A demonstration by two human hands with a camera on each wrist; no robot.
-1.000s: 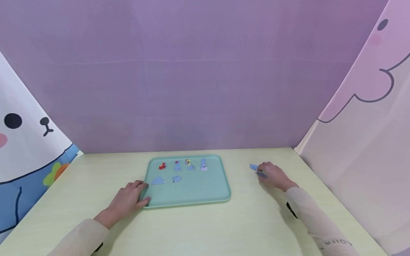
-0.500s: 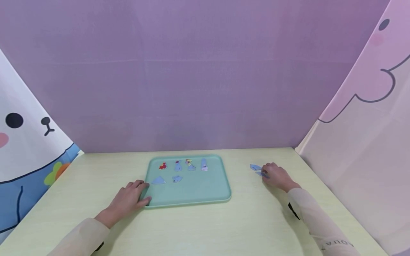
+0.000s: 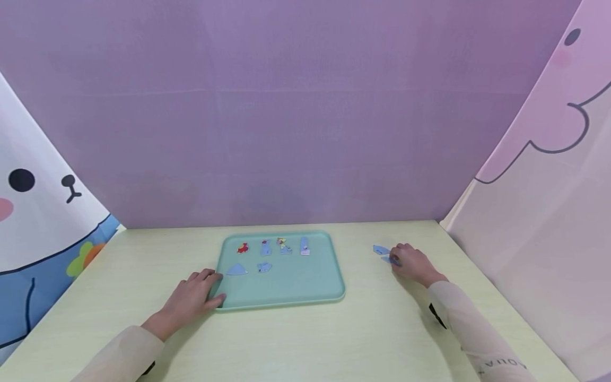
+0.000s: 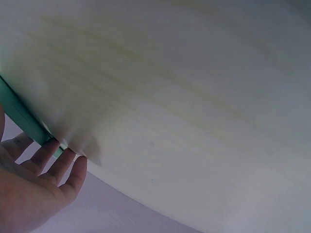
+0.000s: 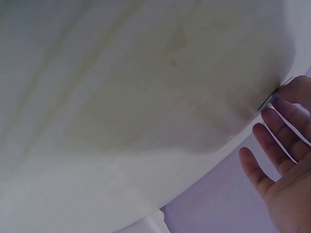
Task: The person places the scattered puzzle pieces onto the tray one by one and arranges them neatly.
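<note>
My right hand pinches a flat blue puzzle piece between thumb and forefinger, low over the table. In the right wrist view the dark edge of that piece shows at the fingertips. Just beyond lies a second blue puzzle piece, partly hidden by the fingers. My left hand rests against the left rim of a mint-green tray, its fingers loosely bent. In the left wrist view the fingers of my left hand touch the tray's outer edge.
Several flat pieces lie apart in the tray: a red one, a plain blue fan-shaped one, and printed blue ones such as this upright strip. A purple cloth hangs behind the pale table; patterned cloths flank both sides.
My right hand has shifted slightly to the right, uncovering more of the two blue pieces, then stays nearly still. The left hand and the tray pieces hold their places.
</note>
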